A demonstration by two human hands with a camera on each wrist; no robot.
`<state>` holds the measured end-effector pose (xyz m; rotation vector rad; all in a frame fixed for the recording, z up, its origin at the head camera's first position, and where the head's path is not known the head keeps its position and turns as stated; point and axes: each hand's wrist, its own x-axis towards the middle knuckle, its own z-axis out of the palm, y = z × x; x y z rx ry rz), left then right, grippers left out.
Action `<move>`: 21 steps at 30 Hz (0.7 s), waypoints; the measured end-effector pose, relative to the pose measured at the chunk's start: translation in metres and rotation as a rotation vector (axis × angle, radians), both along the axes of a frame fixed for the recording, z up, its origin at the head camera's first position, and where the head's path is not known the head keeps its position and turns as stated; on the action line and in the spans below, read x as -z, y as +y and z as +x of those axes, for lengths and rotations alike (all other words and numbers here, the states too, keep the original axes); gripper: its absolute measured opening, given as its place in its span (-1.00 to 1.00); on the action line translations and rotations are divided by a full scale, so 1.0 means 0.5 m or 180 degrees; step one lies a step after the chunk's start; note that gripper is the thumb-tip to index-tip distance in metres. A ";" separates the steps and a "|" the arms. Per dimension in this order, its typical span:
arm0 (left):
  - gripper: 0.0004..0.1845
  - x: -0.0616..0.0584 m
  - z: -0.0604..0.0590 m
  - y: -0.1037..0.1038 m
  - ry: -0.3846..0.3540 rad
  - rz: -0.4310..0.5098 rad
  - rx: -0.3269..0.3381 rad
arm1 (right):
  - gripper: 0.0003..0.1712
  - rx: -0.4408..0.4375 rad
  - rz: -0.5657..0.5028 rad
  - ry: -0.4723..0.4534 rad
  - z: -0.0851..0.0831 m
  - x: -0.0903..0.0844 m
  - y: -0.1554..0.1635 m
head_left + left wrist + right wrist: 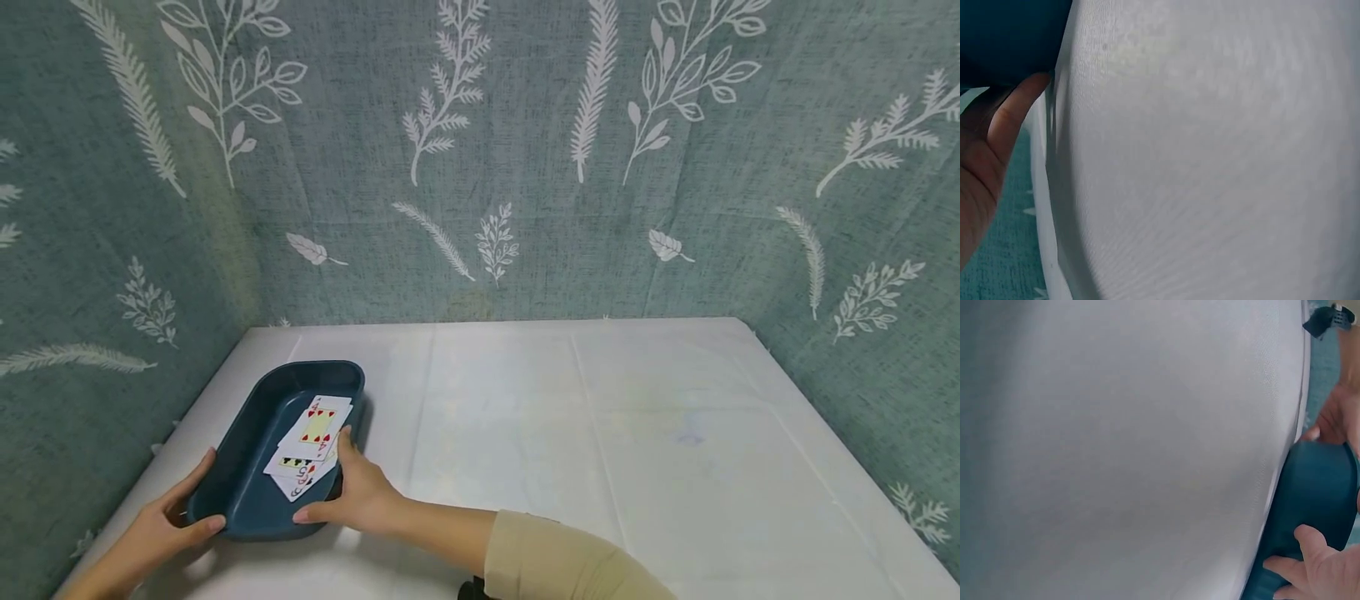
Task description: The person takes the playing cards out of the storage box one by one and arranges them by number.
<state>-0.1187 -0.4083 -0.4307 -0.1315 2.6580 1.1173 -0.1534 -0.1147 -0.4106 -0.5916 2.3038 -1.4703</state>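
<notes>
A dark blue tray [251, 467] with rounded corners is at the left of the white-covered table. Inside it, toward the right wall, several playing cards [315, 433] overlap face up; the top one bears red hearts, and black clubs show on one beneath. My left hand [161, 521] grips the tray's near left corner, thumb at the near side. On the right wall my right hand [363, 496] holds the tray, its digits spread along the rim. In the right wrist view, fingers of the right hand [1329, 575] touch the tray's outer wall [1313, 494]. Whether the tray's base touches the table cannot be told.
White cloth covers the table [600, 450]. Grey-green fabric [525, 167] with white leaf prints hangs behind it and at both sides. A small black object [472, 590] shows by the right sleeve at the bottom edge.
</notes>
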 end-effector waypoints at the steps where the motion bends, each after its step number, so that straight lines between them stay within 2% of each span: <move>1: -0.05 0.000 0.001 0.003 0.0002 0.0015 -0.0018 | 0.25 0.0007 0.0000 -0.0004 -0.001 0.000 0.002; 6: -0.06 0.004 0.005 0.016 0.0089 0.0119 -0.0051 | 0.25 0.0061 0.0076 -0.0051 -0.007 0.002 0.012; 14: -0.02 -0.019 0.004 0.043 -0.0022 -0.0107 -0.0038 | 0.25 0.0108 0.0100 -0.0238 -0.013 0.000 0.023; 21: -0.03 -0.027 0.006 0.070 -0.0058 0.0035 -0.0023 | 0.26 0.0059 0.0210 -0.0243 -0.017 0.001 0.044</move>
